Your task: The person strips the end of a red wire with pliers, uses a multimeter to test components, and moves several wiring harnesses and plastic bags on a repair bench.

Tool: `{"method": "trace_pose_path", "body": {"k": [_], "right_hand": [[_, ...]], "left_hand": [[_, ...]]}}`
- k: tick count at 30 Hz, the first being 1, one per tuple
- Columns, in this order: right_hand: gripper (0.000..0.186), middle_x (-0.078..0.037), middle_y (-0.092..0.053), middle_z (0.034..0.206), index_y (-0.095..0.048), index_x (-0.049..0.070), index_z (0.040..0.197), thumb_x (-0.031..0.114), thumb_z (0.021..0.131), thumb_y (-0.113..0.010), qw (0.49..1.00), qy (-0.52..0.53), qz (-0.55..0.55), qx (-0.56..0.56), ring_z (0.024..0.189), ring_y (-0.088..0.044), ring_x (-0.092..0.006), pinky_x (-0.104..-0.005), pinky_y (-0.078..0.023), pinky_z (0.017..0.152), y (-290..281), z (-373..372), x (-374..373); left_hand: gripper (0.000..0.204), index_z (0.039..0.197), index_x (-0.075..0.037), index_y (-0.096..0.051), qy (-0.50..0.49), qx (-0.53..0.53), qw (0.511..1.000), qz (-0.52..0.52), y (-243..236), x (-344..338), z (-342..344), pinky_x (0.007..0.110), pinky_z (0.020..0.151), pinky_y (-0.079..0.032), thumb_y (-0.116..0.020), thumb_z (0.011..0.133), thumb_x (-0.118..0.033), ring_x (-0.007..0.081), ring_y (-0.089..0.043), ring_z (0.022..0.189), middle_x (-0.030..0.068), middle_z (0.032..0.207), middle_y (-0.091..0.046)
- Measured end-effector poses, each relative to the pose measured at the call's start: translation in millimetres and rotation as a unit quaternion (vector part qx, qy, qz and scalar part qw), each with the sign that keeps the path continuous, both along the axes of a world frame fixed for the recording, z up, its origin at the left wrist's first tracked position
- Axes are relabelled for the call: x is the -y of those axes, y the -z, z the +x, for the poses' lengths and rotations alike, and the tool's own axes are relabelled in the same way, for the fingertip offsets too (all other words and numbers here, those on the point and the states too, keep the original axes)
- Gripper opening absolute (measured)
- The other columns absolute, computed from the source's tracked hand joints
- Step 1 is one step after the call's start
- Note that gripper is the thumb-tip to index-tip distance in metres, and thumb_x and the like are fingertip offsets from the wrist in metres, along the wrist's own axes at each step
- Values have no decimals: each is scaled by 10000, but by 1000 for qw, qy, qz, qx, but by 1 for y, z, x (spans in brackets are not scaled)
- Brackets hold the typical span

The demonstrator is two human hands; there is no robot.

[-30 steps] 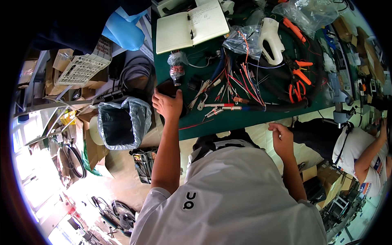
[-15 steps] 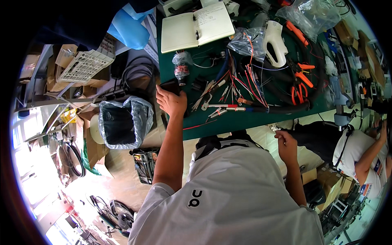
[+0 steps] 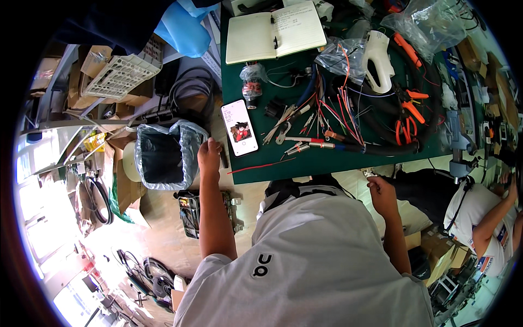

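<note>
Beside the front left edge of the green bench, my left hand (image 3: 210,157) is off the lit phone (image 3: 235,113), its curled fingers partly hidden near a dark shape. The phone lies face up. Above it is a plastic bottle (image 3: 252,87), with an open notebook (image 3: 250,41) behind. My right hand (image 3: 381,193) hangs below the bench edge, fingers loosely curled, holding nothing visible. A wire bundle (image 3: 343,122) with metal lugs, a loose red wire (image 3: 261,166), orange-handled tools (image 3: 411,111) and a white hand tool (image 3: 376,65) lie on the bench.
A lined bin (image 3: 163,158) stands left of the bench, near shelving with cartons (image 3: 95,60). A tool case (image 3: 190,218) is on the floor. A co-worker (image 3: 479,212) is at the right, near a grey clamped fixture (image 3: 460,163). Plastic bags (image 3: 414,24) lie at the back.
My left hand has let go of the phone and moved left and down. The phone's screen, covered and dark earlier, is now lit. The view has shifted slightly.
</note>
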State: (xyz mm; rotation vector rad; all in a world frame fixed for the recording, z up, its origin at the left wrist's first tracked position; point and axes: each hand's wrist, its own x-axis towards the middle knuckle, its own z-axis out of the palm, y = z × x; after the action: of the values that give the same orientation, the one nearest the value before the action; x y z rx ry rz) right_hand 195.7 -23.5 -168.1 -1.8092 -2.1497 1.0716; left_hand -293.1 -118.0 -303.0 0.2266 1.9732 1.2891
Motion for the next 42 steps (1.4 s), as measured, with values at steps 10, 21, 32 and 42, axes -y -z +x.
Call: {"method": "trace_pose_path", "body": {"k": [10, 21, 32, 42], "right_hand": [[252, -168, -705, 867, -666, -30, 1040, 141, 905, -540, 993, 24, -89, 70, 784, -695, -249, -346, -523, 713, 81, 72, 37], [214, -96, -679, 756, -671, -4, 970, 159, 884, -560, 922, 231, -302, 76, 608, -592, -152, -282, -445, 497, 135, 133, 100], [299, -99, -698, 764, -668, -9, 1023, 221, 898, -525, 960, 189, -208, 21, 636, -607, -148, -290, -459, 526, 162, 122, 89], [281, -105, -700, 796, -674, 6, 1040, 206, 889, -546, 940, 230, -250, 19, 658, -609, -152, -284, -460, 547, 154, 118, 96]], "left_hand": [[466, 1139, -10, -601, -96, 33, 994, -27, 23, 46, 9, 304, 698, -500, -449, 992, -425, 153, -640, 809, 70, 942, -686], [369, 1041, -15, -599, -75, 48, 995, -36, 36, 71, 7, 267, 634, -454, -515, 964, -365, 132, -623, 754, 59, 898, -672], [95, 852, -49, -649, 227, -382, 896, 14, -45, 54, 49, 353, 713, -479, -706, 787, -86, 259, -603, 753, 102, 824, -630], [159, 905, -106, -625, 390, -464, 795, -14, -47, 27, 98, 435, 775, -456, -701, 765, -123, 316, -549, 898, 98, 905, -562]]}}
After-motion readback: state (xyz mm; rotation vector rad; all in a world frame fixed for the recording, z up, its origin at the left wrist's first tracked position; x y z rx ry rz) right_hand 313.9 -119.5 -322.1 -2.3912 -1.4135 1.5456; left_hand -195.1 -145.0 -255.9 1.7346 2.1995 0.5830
